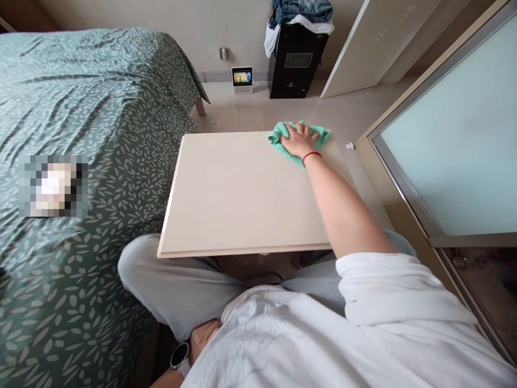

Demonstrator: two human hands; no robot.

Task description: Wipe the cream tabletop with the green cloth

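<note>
My right hand (299,141) presses flat on a green microfiber cloth (278,141) at the far right corner of a cream-coloured tabletop (242,194). A red string bracelet (312,156) circles that wrist. My left hand (204,337) is low down, away from the table, resting against my leg in grey trousers (173,283). It holds nothing I can see, and my white shirt partly hides it. A round-faced smartwatch (180,357) sits on the left wrist.
A bed with a green leaf-patterned cover (81,118) runs along the left. A frosted glass door (448,129) stands on the right. At the back are a small lit screen (242,80) on the floor and a black cabinet (297,62) topped with clothes.
</note>
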